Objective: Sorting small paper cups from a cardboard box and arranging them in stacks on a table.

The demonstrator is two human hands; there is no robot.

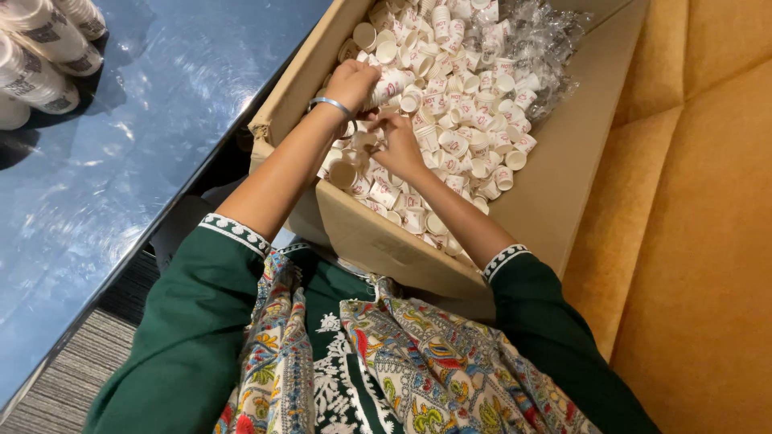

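From the head view, a large cardboard box (515, 201) sits open in front of the person, filled with many small white paper cups (470, 96) printed in red, lying loose at all angles. The left hand (352, 83), with a thin silver bangle (331, 104) on its wrist, reaches into the near left part of the box, its fingers clenched around a short nested stack of cups (392, 83) that lies tilted on its side. The right hand (398, 145) is just beside it, a little nearer, fingers curled down among the cups; whether it grips 1 or only touches them cannot be told. Crumpled clear plastic wrap (535, 40) lies at the far right of the box. To the left is a glossy blue table (121, 145), and at its far left corner stand taller stacks of larger printed cups (44, 48). A mustard-yellow upholstered seat (691, 241) fills the right side. Green sleeves with white embroidered cuffs (233, 233) and a patterned scarf (418, 362) show at the near edge.
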